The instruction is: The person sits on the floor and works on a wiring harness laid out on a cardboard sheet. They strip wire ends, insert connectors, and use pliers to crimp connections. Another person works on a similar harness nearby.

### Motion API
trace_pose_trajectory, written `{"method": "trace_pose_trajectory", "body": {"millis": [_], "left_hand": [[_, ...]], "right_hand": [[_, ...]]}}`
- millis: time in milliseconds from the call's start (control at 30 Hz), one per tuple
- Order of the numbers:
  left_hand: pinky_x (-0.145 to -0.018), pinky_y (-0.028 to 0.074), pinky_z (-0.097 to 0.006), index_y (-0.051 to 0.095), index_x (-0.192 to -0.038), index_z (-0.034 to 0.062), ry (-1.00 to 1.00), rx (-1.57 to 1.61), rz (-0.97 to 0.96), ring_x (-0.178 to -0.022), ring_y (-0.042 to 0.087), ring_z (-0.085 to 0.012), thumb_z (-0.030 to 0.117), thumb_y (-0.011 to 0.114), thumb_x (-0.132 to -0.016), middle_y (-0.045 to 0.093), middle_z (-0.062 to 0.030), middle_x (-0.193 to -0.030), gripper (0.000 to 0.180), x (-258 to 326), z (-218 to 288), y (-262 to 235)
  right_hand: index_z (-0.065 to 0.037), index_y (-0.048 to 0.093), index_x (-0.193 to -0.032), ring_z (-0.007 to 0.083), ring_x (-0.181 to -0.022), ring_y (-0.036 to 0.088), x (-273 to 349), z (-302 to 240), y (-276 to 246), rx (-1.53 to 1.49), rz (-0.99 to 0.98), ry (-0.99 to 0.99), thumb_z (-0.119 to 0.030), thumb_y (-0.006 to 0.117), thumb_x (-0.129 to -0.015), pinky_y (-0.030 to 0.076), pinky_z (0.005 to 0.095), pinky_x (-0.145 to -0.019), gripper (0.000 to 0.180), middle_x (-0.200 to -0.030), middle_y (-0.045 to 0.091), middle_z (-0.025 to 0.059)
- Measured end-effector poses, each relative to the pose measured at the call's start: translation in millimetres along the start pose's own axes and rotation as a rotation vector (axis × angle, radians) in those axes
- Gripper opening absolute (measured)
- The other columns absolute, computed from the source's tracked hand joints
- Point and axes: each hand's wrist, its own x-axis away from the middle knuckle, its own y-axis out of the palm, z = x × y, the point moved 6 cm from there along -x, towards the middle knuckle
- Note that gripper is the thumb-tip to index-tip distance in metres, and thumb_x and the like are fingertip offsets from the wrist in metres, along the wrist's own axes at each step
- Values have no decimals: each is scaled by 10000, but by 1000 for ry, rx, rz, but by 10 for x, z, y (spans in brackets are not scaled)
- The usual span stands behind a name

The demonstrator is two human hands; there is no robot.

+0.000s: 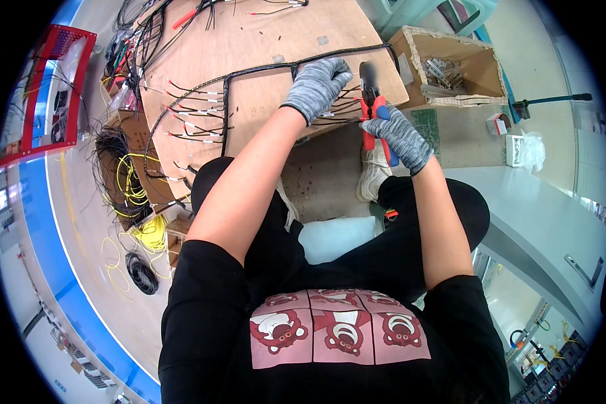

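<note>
My left hand [318, 89], in a grey knit glove, is closed in a pinch above the wooden board [262, 74]. A thin wire end seems to stick out of its fingertips toward the pliers; most of it is hidden. The right hand [404, 139], gloved alike, is wrapped round red-and-blue-handled crimping pliers [368, 101], whose dark jaws point away from me beside the left fingertips. A black wrapped wire harness [262, 68] runs across the board. Several black branch wires [343, 106] with pale sleeves lie between and below my hands; others [198, 110] fan out at left.
A cardboard box [451, 67] of small parts stands right of the board. Black cables and yellow wire coils [131, 182] crowd the left side near a red rack [50, 94]. A grey-white table [545, 209] is close on my right. A pale blue stool [337, 239] shows between my legs.
</note>
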Motion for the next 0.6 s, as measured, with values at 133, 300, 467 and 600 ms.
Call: {"method": "trace_pose_trajectory", "body": {"millis": [133,300,467,600], "left_hand": [[-769,481,-375,627,-941,26,5,-24,14,-847,612,-313,233,598,-838,645,-159,-896,233,13,29,-8],[-767,480,-383,626,-934,15,34,-55,22,-846,608,-328,233,586,-845,637,-175,-894,239,25,48,-29],[-768,476,-395,623,-922,12,44,-104,19,-845,601,-341,233,570,-851,633,-177,-881,238,33,25,-8],[-760,476,-400,620,-920,15,45,-140,10,-842,599,-347,242,565,-855,633,-179,-875,242,27,37,11]], "right_hand": [[-3,491,-1130,172,-802,522,-90,79,22,63,5,-1,-221,676,-761,450,309,-747,467,-893,575,83],[-19,526,-1092,120,-839,502,-81,17,63,32,8,13,-188,676,-762,428,272,-780,399,-898,555,27],[-17,515,-1103,130,-840,497,-52,-30,79,62,22,28,-203,674,-765,428,275,-778,417,-903,551,30],[-8,498,-1118,141,-829,496,-62,-49,84,104,28,4,-205,671,-768,434,283,-773,437,-905,553,49]]}}
